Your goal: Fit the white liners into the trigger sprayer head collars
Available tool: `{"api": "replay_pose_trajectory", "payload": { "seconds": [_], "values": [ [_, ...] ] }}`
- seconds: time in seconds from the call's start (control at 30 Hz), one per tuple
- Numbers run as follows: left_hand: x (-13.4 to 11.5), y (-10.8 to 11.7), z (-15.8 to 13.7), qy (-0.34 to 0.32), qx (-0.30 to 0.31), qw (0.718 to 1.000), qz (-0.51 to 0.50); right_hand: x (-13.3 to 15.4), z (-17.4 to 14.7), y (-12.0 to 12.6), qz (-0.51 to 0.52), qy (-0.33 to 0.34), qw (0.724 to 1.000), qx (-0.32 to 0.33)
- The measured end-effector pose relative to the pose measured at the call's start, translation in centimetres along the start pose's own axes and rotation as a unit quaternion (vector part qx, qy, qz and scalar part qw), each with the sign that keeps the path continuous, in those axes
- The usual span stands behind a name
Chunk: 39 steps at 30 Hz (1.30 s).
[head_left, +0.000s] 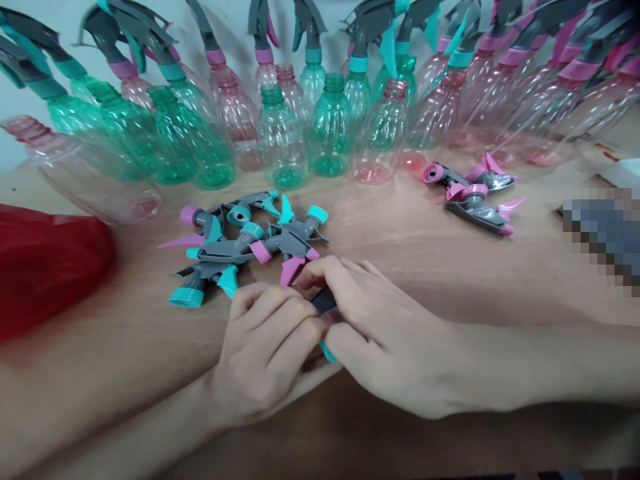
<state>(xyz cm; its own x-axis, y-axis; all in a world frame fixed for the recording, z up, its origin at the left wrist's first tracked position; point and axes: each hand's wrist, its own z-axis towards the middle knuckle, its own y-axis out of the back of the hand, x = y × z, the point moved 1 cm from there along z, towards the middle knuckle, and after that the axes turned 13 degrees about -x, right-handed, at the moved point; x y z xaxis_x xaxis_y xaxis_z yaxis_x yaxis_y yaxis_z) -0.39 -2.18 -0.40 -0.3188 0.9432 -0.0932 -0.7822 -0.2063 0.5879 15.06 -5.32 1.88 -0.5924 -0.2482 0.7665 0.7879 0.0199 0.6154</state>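
left hand and right hand pressed together at 6 o'clock, both clamped on a grey sprayer head, steadying it | spare heads piled at 11 on table | bottles lined at 12

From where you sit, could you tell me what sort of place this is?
Probably a small assembly bench: rows of empty bottles, a heap of loose spray heads on the wooden table, both hands holding one.

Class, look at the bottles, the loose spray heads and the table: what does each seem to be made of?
Bottles: probably thin clear plastic, tinted green or pink; light passes through. Spray heads: opaque moulded plastic, grey with teal or pink parts, slight sheen. Table: looks like wood or wood veneer, brown, faint grain.
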Motion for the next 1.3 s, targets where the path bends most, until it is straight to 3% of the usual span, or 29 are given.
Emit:
{"api": "replay_pose_trajectory", "payload": {
  "seconds": [0.13, 0.23, 0.33, 0.5, 0.77, 0.97, 1.03, 1.17, 1.3],
  "values": [
    [0.3, 0.2, -0.1, 0.035, 0.003, 0.999, -0.029, -0.6, -0.3, -0.7, 0.014, 0.136, 0.988, -0.067],
    [0.4, 0.4, -0.2, 0.067, 0.004, 0.997, -0.049, -1.2, -0.1, -0.8, 0.062, 0.157, 0.982, -0.084],
    [0.4, 0.4, -0.3, 0.104, -0.006, 0.992, -0.064, -1.8, 0.4, -0.6, 0.096, 0.225, 0.966, -0.090],
    [0.5, 0.2, -0.5, 0.110, -0.018, 0.992, -0.062, -2.5, 1.1, -0.3, 0.084, 0.290, 0.952, -0.053],
    [1.0, 0.2, -0.8, 0.117, -0.034, 0.991, -0.054, -3.9, 1.1, -0.7, 0.013, 0.400, 0.908, -0.124],
    [1.4, 0.4, -0.1, 0.105, -0.028, 0.994, -0.026, -3.5, 1.2, 0.0, -0.082, 0.419, 0.883, -0.194],
    [1.4, 0.5, -0.1, 0.099, -0.027, 0.994, -0.027, -2.9, 1.3, 0.4, -0.088, 0.407, 0.894, -0.164],
    [1.3, 0.5, -0.5, 0.093, -0.026, 0.995, -0.033, -1.5, 1.6, 1.7, -0.073, 0.353, 0.932, -0.042],
    [0.9, 0.2, -0.7, 0.057, -0.024, 0.998, -0.018, -0.8, 1.5, 2.9, -0.104, 0.315, 0.943, 0.019]
  ]
}}
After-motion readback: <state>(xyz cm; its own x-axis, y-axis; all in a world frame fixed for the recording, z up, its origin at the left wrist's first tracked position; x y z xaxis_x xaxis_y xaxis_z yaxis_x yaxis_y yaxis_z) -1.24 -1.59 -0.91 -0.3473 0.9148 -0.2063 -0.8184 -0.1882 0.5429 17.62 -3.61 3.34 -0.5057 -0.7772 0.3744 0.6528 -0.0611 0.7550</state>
